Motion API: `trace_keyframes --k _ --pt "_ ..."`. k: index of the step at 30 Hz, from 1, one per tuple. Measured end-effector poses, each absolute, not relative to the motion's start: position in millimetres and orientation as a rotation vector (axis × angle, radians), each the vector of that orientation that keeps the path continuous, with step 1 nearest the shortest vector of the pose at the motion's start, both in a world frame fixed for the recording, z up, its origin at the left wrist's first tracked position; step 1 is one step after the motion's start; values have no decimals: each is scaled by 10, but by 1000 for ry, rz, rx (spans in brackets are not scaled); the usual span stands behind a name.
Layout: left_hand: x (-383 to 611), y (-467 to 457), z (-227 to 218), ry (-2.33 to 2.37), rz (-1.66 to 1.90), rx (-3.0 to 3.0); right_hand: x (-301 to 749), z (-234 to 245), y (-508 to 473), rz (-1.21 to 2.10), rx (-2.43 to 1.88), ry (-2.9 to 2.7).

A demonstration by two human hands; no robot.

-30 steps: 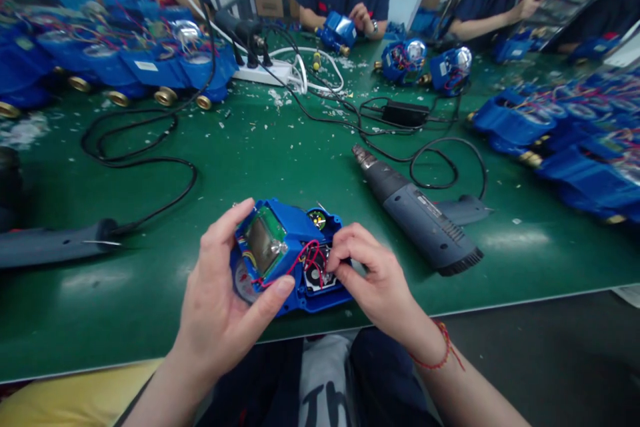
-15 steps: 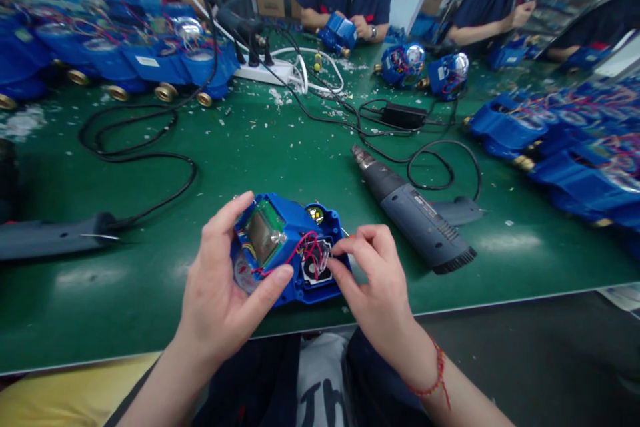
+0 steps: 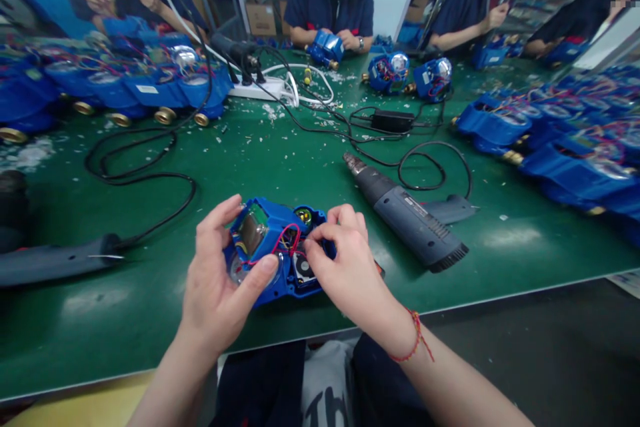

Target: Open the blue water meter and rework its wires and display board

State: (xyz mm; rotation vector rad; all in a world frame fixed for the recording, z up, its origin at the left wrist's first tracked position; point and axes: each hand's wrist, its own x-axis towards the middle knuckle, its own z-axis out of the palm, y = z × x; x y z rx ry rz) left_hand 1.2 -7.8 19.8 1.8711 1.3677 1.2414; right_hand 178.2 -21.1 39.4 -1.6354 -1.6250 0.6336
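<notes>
My left hand point(image 3: 223, 273) wraps round the left end of an opened blue meter point(image 3: 273, 290), thumb on the near side and fingers on the far side. The meter lies tilted on the bench, with a small display point(image 3: 251, 232) on a green circuit board facing up. Red wires point(image 3: 291, 235) run from beside the display into the open right compartment. Inside that compartment is a black and white square part point(image 3: 302, 268). My right hand point(image 3: 345, 247) reaches in there, thumb and finger pinched at the wires; the fingertips are partly hidden. A dark, orange-edged end point(image 3: 380, 269) shows beside my right wrist.
A heat gun point(image 3: 407, 213) lies right of the meter, its cord looping behind. Another dark tool point(image 3: 60, 259) lies at left. Rows of blue meters point(image 3: 150, 90) stand left and right. A power strip point(image 3: 260, 88) and white scraps lie farther back. Co-workers sit opposite.
My right hand has shifted left and deeper over the open compartment, covering more of it. My left hand keeps hold of the meter. The whole view has shifted slightly.
</notes>
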Motion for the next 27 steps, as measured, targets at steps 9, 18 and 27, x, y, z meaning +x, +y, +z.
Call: trace_keyframes --k 9,18,27 --pt "30 -20 238 1391 1214 1897 1773 372 -182 735 -1547 -1570" --pt "22 3 212 1396 1212 1919 1854 455 -95 806 -1595 -1657" --pt "14 97 358 1359 1098 1674 1908 546 -123 804 -1608 -1719"
